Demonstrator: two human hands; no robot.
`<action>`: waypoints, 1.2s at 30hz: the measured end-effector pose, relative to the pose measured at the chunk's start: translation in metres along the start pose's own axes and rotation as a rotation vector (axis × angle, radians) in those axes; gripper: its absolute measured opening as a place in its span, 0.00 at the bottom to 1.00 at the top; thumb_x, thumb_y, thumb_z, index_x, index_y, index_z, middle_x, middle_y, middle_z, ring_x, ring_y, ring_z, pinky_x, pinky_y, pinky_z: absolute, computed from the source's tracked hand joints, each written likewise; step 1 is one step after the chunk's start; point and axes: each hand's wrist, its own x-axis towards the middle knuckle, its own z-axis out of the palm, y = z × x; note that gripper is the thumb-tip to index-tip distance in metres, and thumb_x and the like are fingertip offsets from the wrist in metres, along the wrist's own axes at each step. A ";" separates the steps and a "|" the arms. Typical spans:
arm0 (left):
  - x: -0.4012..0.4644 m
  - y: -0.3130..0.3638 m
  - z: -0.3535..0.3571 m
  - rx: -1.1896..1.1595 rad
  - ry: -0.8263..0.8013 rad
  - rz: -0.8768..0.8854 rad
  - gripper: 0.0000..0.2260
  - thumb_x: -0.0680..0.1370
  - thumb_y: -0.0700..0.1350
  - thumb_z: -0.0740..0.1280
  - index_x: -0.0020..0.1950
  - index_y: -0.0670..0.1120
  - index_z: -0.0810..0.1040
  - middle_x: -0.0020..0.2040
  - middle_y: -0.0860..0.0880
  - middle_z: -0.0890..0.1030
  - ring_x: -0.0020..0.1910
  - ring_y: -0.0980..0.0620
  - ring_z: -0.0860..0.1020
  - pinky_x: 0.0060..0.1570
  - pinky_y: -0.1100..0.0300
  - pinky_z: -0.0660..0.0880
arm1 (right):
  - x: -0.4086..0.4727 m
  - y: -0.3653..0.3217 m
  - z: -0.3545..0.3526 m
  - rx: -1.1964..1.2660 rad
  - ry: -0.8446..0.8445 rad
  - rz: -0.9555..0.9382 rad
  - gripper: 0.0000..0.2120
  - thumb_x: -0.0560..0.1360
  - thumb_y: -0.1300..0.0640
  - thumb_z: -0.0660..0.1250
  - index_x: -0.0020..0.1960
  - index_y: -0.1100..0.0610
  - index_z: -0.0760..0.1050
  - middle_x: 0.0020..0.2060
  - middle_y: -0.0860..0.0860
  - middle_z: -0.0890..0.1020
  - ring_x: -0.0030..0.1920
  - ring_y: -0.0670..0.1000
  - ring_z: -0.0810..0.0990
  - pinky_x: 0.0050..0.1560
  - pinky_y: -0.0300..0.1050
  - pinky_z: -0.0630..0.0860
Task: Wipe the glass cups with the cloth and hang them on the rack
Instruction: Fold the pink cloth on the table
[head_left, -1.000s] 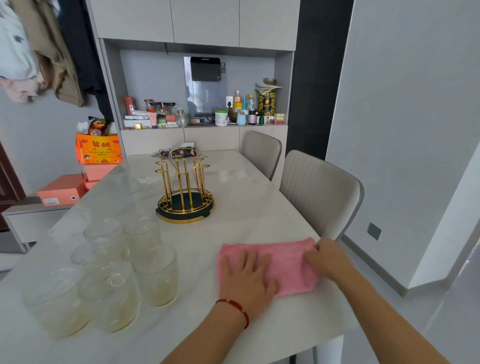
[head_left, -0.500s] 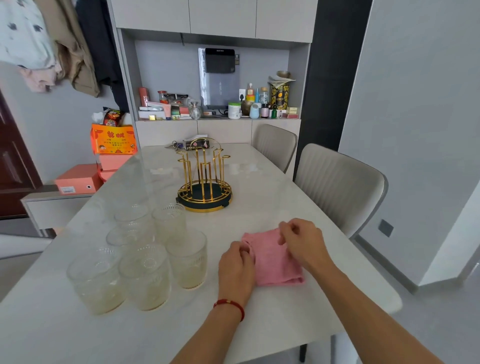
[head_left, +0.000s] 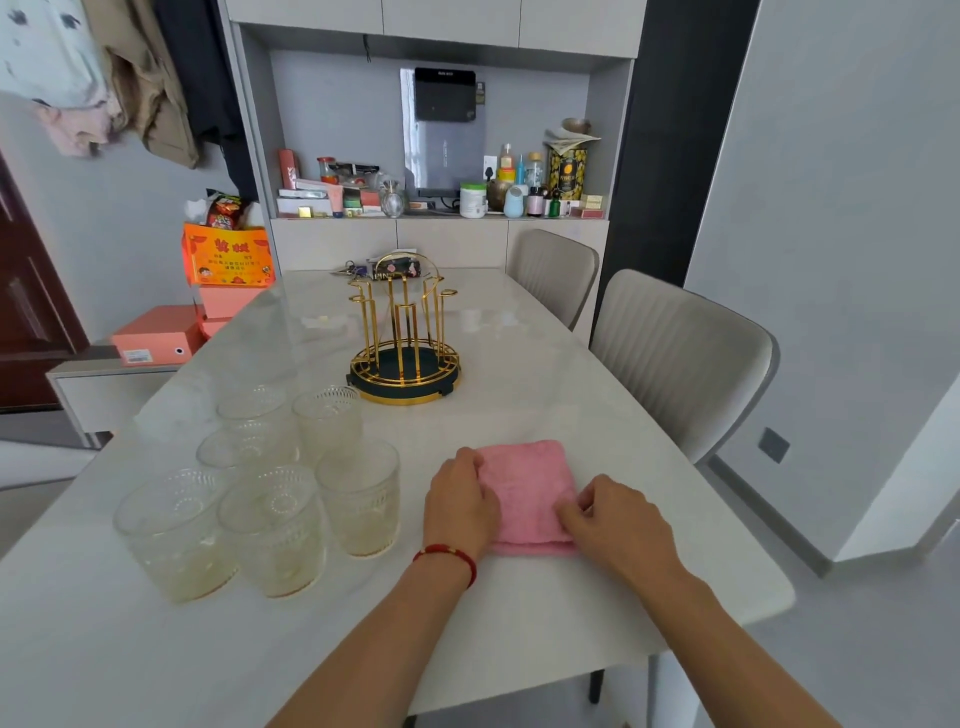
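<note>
A pink cloth (head_left: 527, 488), folded into a small square, lies flat on the white table (head_left: 519, 364). My left hand (head_left: 460, 501) rests on its left edge, fingers curled over the fold. My right hand (head_left: 610, 519) pinches its right edge. Several clear patterned glass cups (head_left: 358, 493) stand upright in a cluster to the left of the cloth. The gold rack (head_left: 404, 338) with a dark round base stands empty at the table's middle, beyond the cloth.
Two grey chairs (head_left: 675, 353) stand along the table's right side. Keys and a small case (head_left: 384, 267) lie at the far end. A cluttered shelf (head_left: 441, 197) is behind; orange boxes (head_left: 228, 254) are stacked at the left.
The cloth went from spread wide to folded into a compact square. Both hands moved with the folds and now hold its left and right edges.
</note>
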 end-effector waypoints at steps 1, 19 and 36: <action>0.001 0.002 0.000 0.028 -0.025 0.000 0.17 0.79 0.37 0.64 0.69 0.45 0.71 0.60 0.44 0.79 0.59 0.44 0.78 0.60 0.52 0.77 | -0.001 -0.001 0.001 -0.018 0.013 -0.017 0.13 0.76 0.43 0.64 0.48 0.52 0.74 0.42 0.47 0.81 0.43 0.52 0.80 0.42 0.47 0.76; 0.004 0.075 -0.026 -0.064 -0.349 0.540 0.28 0.75 0.38 0.70 0.75 0.52 0.72 0.73 0.52 0.75 0.74 0.54 0.68 0.72 0.58 0.64 | 0.025 0.009 -0.069 1.022 -0.359 -0.275 0.15 0.76 0.73 0.65 0.57 0.57 0.78 0.43 0.50 0.84 0.44 0.49 0.80 0.46 0.44 0.74; -0.022 0.060 -0.062 -0.593 -0.381 -0.124 0.08 0.84 0.50 0.66 0.56 0.46 0.75 0.54 0.42 0.82 0.50 0.41 0.83 0.37 0.52 0.79 | -0.010 0.008 -0.028 1.966 -0.649 0.063 0.38 0.80 0.33 0.57 0.76 0.62 0.67 0.70 0.61 0.76 0.70 0.62 0.75 0.75 0.64 0.63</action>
